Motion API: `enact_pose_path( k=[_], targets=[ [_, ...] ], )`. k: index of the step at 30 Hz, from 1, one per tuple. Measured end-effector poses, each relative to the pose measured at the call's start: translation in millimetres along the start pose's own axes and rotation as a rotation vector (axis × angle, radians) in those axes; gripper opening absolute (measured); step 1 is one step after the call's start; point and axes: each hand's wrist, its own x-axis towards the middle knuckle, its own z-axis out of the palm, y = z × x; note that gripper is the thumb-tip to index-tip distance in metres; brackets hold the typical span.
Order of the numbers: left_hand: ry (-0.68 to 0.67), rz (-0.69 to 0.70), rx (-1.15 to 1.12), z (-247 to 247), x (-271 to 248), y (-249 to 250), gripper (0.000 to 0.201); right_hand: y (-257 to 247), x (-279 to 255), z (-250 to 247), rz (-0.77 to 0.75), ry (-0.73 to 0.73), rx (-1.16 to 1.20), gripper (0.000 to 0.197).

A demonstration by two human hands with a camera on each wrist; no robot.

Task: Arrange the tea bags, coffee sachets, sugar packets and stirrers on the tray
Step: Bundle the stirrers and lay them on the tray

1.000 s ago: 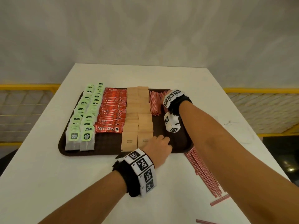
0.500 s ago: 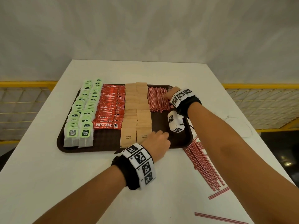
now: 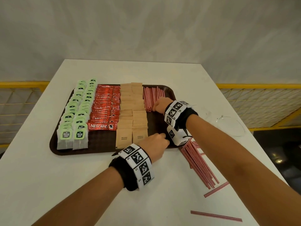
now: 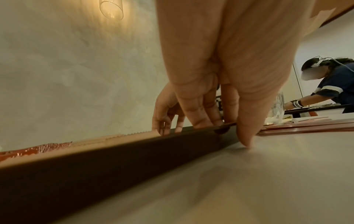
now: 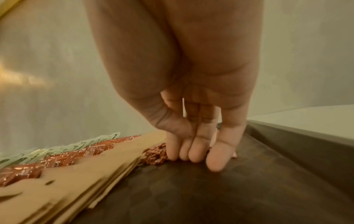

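Note:
A brown tray (image 3: pixel 84 152) holds rows of green tea bags (image 3: pixel 76 111), red coffee sachets (image 3: pixel 105 108), brown sugar packets (image 3: pixel 132 111) and red-striped stirrers (image 3: pixel 152 97) at its back right. My right hand (image 3: pixel 158 106) is at the near ends of those stirrers. Its straight fingertips (image 5: pixel 182 156) press against the stirrer ends (image 5: pixel 155 154) and its thumb touches the tray floor (image 5: pixel 191 197). My left hand (image 3: pixel 156 142) holds the tray's front rim near the right corner. Its fingers reach over the tray wall (image 4: pixel 114 163) and its thumb (image 4: pixel 247 128) stands on the table outside.
A loose pile of stirrers (image 3: pixel 200 165) lies on the white table right of the tray, with two single ones (image 3: pixel 216 216) nearer me. A clear glass (image 3: pixel 228 123) stands at the table's right side. Yellow railings flank the table. Another person (image 4: pixel 335 84) works at a far table.
My right hand has drawn back from over the tray's stirrers to their near ends, and the stirrers now lie uncovered in a row. My left hand has stayed on the front rim.

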Motion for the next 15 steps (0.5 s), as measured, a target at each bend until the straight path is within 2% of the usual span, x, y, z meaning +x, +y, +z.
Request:
enact_pose_path(
  k=[8,11,13,15],
  targets=[
    [-0.019,-0.029,0.005,-4.7,-0.8,5.1,0.031,17.1,1.2,2.2,0.055,0.029,-0.125,0.026],
    [-0.03,-0.042,0.007,-6.2,-2.2,7.1,0.031,13.4,3.7,-1.9,0.049,0.056,-0.118,0.026],
    [-0.032,-0.051,0.003,-6.7,-3.0,8.1,0.03,11.3,7.2,-5.1,0.069,0.124,-0.071,0.023],
    [-0.034,-0.063,-0.005,-7.2,-2.8,8.7,0.03,10.9,10.1,-7.7,0.102,0.141,-0.031,0.031]
  ],
)
